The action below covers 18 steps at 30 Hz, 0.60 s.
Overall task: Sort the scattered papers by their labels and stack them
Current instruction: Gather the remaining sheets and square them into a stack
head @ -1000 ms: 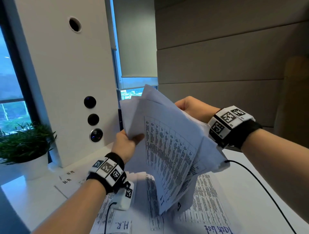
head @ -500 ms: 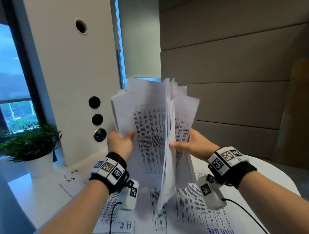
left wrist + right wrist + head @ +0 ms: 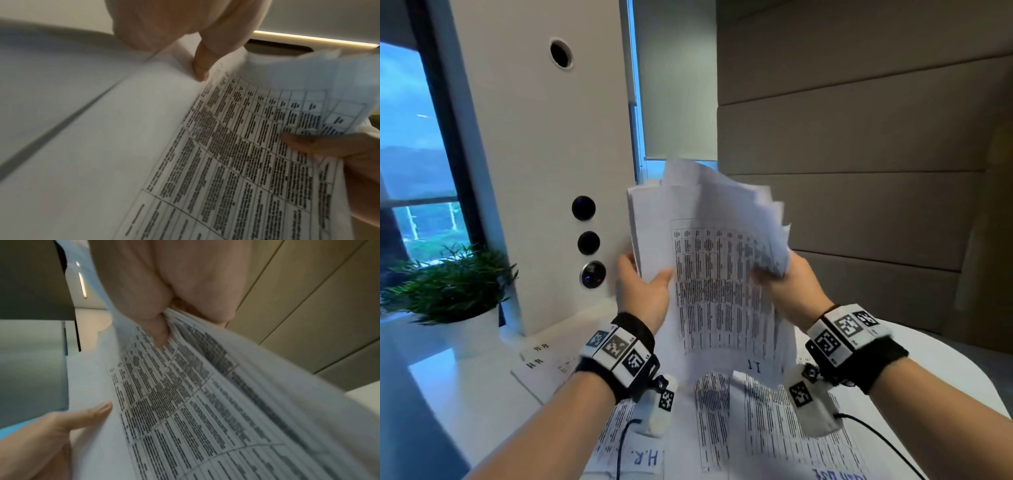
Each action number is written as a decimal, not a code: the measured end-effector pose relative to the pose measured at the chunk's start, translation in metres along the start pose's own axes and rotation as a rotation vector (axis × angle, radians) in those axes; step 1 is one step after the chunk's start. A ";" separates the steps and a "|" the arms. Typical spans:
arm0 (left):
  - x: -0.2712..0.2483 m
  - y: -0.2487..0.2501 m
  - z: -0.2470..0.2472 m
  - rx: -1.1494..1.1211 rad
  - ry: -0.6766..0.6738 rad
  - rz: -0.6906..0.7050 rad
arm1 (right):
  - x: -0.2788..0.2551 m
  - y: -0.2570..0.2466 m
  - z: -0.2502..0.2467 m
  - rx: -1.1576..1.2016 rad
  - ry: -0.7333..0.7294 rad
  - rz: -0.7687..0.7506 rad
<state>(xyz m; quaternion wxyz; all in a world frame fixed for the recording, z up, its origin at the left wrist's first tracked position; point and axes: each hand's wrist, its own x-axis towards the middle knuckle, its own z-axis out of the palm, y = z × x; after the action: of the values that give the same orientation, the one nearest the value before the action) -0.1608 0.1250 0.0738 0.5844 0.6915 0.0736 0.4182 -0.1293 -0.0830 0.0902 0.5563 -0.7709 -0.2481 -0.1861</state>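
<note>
I hold a bundle of printed sheets (image 3: 709, 260) upright above the table. My left hand (image 3: 643, 287) pinches its left edge, thumb on the front sheet. My right hand (image 3: 787, 291) grips the right edge, where several sheets fan out and curl. The front sheet carries a table of text and the handwritten label "I.T" (image 3: 754, 366) near its bottom. The left wrist view shows my thumb (image 3: 200, 71) on the sheet (image 3: 236, 162). In the right wrist view my thumb (image 3: 160, 335) presses into the fanned sheets (image 3: 205, 402). More printed papers (image 3: 774, 425) lie flat below, one labelled "H.R." (image 3: 643, 458).
A small stack labelled "H.R" (image 3: 537, 363) lies at the left of the white table (image 3: 465, 404). A potted plant (image 3: 452, 284) stands at the far left, a white pillar (image 3: 541, 164) with round buttons behind. A black cable (image 3: 883, 442) trails off my right wrist.
The bundle was tilted and spread by my right hand; now both hands hold it upright by its side edges. My right hand dropped lower and moved to the right edge.
</note>
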 end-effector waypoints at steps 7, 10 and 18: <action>-0.003 -0.005 -0.022 -0.086 -0.133 0.026 | -0.007 0.018 -0.009 0.382 0.144 0.041; -0.013 -0.007 -0.021 -0.163 -0.227 0.011 | -0.013 0.021 -0.002 0.391 0.108 0.066; -0.002 0.006 -0.024 -0.090 -0.297 0.108 | -0.006 0.014 -0.009 0.384 0.102 0.012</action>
<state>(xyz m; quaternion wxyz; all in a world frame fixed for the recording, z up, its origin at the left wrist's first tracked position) -0.1805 0.1396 0.0776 0.5960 0.7216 -0.0699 0.3453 -0.1258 -0.0961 0.0788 0.7061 -0.6417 -0.2459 -0.1711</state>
